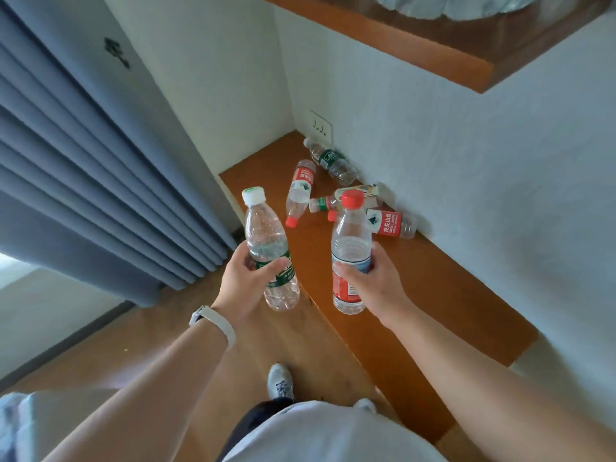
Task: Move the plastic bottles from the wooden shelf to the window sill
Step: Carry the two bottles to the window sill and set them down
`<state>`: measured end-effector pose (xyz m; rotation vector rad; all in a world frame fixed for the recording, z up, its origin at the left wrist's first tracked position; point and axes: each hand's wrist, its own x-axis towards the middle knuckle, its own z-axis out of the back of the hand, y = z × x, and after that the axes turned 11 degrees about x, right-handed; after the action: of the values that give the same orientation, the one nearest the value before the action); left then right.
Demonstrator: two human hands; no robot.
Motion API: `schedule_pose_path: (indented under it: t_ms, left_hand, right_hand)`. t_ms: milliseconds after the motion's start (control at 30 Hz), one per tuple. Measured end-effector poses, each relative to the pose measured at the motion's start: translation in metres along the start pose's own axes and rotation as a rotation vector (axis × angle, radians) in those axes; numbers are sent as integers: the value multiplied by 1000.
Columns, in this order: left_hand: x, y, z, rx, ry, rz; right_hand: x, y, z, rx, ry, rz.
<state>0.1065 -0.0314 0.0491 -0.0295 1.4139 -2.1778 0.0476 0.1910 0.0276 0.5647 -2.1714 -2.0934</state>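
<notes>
My left hand (248, 281) grips an empty clear bottle with a green label and white cap (266, 241), held upright in the air. My right hand (373, 281) holds a clear bottle with a red label and red cap (350, 241), also upright. Both are just in front of the low wooden shelf (416, 288). Several more empty bottles lie on their sides on the shelf near the corner: a red-label one (300, 191), a green-label one (333, 161) against the wall, and another red-label one (390, 223).
Blue curtains (83, 161) hang at the left, with a pale sill-like surface (40, 301) below them. A wall socket (321, 126) sits above the shelf corner. An upper wooden shelf (433, 45) juts out overhead. My shoe (280, 381) stands on the wooden floor.
</notes>
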Motion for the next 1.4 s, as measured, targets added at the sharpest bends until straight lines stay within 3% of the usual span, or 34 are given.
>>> schedule_pose_path:
  t_ms: [300, 933, 1400]
  left_hand:
    - [0, 31, 100, -187, -79, 25]
    - [13, 180, 438, -422, -399, 3]
    - [-7, 251, 542, -538, -651, 91]
  right_hand:
    - [23, 24, -95, -15, 183, 49]
    - [57, 36, -486, -1, 460, 65]
    - [78, 28, -651, 3, 702, -3]
